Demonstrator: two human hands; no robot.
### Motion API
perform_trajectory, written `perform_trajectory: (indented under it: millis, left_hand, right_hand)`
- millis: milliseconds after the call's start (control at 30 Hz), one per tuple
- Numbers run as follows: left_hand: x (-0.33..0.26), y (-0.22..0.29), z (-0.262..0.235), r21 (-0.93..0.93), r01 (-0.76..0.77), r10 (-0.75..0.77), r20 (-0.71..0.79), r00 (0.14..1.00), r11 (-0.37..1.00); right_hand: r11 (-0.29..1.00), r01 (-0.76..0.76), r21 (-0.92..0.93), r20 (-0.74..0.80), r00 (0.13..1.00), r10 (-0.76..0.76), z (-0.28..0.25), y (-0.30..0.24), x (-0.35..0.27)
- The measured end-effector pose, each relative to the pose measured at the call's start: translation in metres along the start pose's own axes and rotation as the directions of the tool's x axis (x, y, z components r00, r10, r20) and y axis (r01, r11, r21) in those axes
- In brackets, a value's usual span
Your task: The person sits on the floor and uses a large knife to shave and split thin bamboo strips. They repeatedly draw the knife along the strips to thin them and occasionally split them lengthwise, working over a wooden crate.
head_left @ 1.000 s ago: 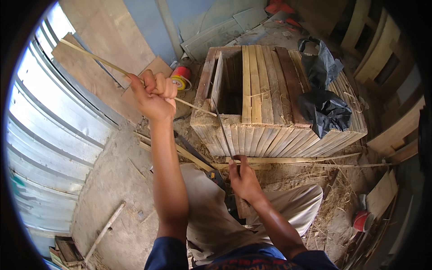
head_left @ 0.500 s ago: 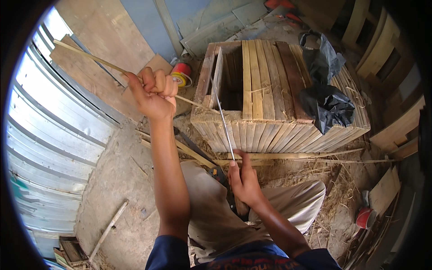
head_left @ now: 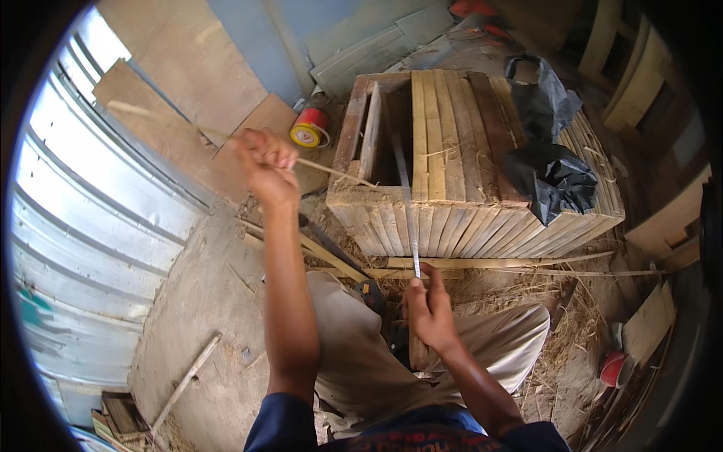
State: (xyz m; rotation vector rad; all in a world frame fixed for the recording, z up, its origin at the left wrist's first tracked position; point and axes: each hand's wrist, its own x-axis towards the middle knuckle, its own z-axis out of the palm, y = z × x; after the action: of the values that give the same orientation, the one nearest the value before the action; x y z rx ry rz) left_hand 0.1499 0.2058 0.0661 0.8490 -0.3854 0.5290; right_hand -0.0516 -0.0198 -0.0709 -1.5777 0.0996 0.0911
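Note:
My left hand [head_left: 269, 169] is closed around a thin bamboo strip [head_left: 335, 172]. The strip's far end points up and left, smeared by motion; its near end reaches over the open part of a slatted wooden box [head_left: 437, 139]. My right hand [head_left: 432, 313] grips a long knife with a narrow blade [head_left: 411, 218], its wooden handle [head_left: 419, 354] showing below the fist. The blade points away from me, over the box's front edge and opening. Blade and strip look apart, the strip end lying left of the blade.
Black plastic bags [head_left: 553, 177] lie on the box's right side. A red and yellow can [head_left: 309, 128] stands behind the strip. Longer strips [head_left: 497, 263] and shavings lie on the ground before the box. Corrugated metal sheeting [head_left: 98, 226] closes the left; a red container [head_left: 616, 369] sits at right.
My right hand has moved right and a little down, bringing the knife away from the strip. My left hand, with the strip, has shifted slightly right and is blurred.

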Motion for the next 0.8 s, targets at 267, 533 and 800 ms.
perform_trajectory:
  millis: [267, 533, 800]
  left_hand:
    - [0.003, -0.028, -0.037, 0.194, 0.21, -0.165, -0.226, 0.96, 0.958]
    - [-0.017, -0.026, -0.002, 0.217, 0.236, -0.168, -0.292, 0.941, 0.947]
    - [-0.033, -0.019, 0.001, 0.467, 0.359, -0.219, -0.327, 0.919, 0.808]
  right_hand:
    - [0.975, 0.219, 0.041, -0.213, 0.955, -0.205, -0.039, 0.089, -0.044]
    - [0.862, 0.196, -0.468, 0.124, 0.98, -0.155, -0.111, 0.089, -0.001]
    - [0.611, 0.01, -0.791, 0.219, 0.938, 0.268, -0.158, 0.205, 0.048]
